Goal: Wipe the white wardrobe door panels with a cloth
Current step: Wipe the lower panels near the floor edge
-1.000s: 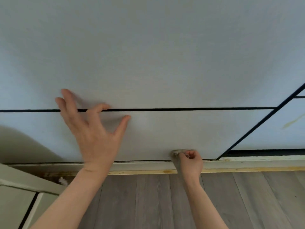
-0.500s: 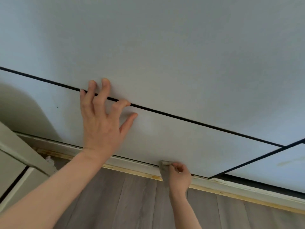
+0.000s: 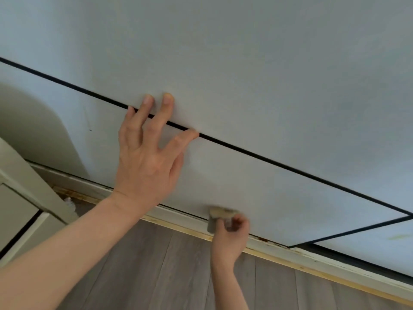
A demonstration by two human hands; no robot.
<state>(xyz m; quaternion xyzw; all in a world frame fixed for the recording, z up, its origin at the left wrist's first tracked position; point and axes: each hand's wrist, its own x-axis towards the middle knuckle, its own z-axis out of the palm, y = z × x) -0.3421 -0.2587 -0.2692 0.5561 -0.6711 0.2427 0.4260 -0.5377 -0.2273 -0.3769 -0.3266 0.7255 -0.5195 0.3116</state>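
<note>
- White matte laminate on the lower door panel (image 3: 279,198); flat, smooth, with a soft sheen where light falls on it.
- Cloth (image 3: 220,217) is a small folded grey-beige pad, blurred, pressed on the panel's bottom edge just above the base rail (image 3: 178,217).
- Right hand (image 3: 231,234) has fingers curled round the cloth, pinching it against the panel.
- Left hand (image 3: 147,157) lies flat and spread wide; fingertips straddle the black gap line (image 3: 279,165) between lower and upper panel (image 3: 245,74). Holds nothing, looks like bracing.
- Progress, my read: wiping is at the lowest strip of this panel, so this door looks near its end. No streaks or wet marks show, so I can't tell which areas are already done.
- Likely left: neighbouring panel (image 3: 368,245) at right, which carries a faint yellowish smear.
- Base rail is chipped white paint over a yellow wood strip, with grime in the joint.
- Floor (image 3: 167,276) is grey wood-grain plank.
- Cream-painted panelled piece (image 3: 24,198) sits at the left edge, angled to the wardrobe.
</note>
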